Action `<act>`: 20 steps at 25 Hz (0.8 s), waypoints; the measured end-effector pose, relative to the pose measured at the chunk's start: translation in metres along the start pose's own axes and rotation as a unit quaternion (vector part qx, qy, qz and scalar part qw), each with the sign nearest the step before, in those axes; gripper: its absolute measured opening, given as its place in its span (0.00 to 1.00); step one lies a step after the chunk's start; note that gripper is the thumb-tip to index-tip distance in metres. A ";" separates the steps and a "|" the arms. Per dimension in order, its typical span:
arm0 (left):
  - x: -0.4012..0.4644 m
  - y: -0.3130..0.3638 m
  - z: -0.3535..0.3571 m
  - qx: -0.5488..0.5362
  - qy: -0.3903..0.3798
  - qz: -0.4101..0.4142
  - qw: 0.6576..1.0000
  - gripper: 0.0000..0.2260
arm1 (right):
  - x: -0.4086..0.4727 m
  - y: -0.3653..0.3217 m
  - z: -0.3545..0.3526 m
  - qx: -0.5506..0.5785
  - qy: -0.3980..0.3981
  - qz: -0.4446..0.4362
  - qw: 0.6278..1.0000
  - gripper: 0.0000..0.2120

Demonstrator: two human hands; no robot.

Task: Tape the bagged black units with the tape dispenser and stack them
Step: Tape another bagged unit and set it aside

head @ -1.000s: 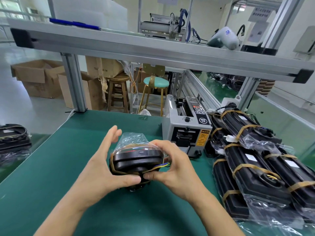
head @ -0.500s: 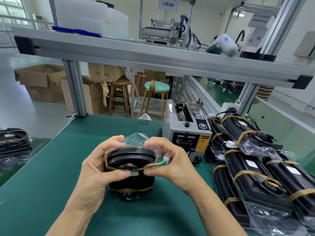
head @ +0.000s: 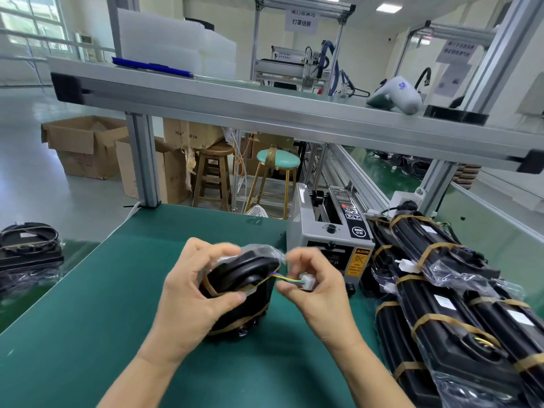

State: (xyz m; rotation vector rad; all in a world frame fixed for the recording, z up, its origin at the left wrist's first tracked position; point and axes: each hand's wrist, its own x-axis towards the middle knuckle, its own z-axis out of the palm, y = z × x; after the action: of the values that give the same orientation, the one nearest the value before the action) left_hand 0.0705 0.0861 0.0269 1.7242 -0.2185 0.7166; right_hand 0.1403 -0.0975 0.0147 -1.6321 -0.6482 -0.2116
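Your left hand (head: 188, 293) grips bagged unit (head: 241, 278); right hand (head: 312, 282) pinches connector (head: 306, 281). Risk: tugging strains wires (head: 284, 278), tears bag.

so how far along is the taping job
Done: a stack of taped units lies right of the dispenser. In hand: the left hand grips a unit already banded with tape, while the right hand pinches its white connector. Left: adding it to the stack; more units sit far left.
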 end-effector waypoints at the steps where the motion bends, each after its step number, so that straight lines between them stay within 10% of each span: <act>1: 0.001 0.000 0.000 0.006 -0.011 0.010 1.000 0.24 | 0.002 0.003 -0.003 -0.017 -0.033 0.038 0.999 0.30; 5: -0.002 -0.008 -0.007 -0.052 0.006 0.015 0.999 0.16 | 0.009 0.010 0.002 -0.004 -0.180 0.100 0.979 0.42; 12: 0.004 -0.026 -0.035 0.026 0.234 0.049 0.971 0.16 | 0.021 0.013 0.041 0.110 -0.085 0.041 0.989 0.29; 16: 0.008 -0.037 -0.063 -0.142 -0.021 -0.209 0.967 0.49 | 0.033 0.015 0.045 0.185 -0.081 0.124 0.971 0.31; 20: 0.009 -0.042 -0.061 -0.216 -0.097 -0.269 0.934 0.34 | 0.043 0.009 0.063 0.243 -0.112 0.144 0.953 0.32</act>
State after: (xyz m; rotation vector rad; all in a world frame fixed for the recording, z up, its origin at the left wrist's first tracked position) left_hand 0.0777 0.1566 0.0042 1.3364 -0.0254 0.0794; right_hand 0.1658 -0.0250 0.0171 -1.2579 -0.5682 0.3304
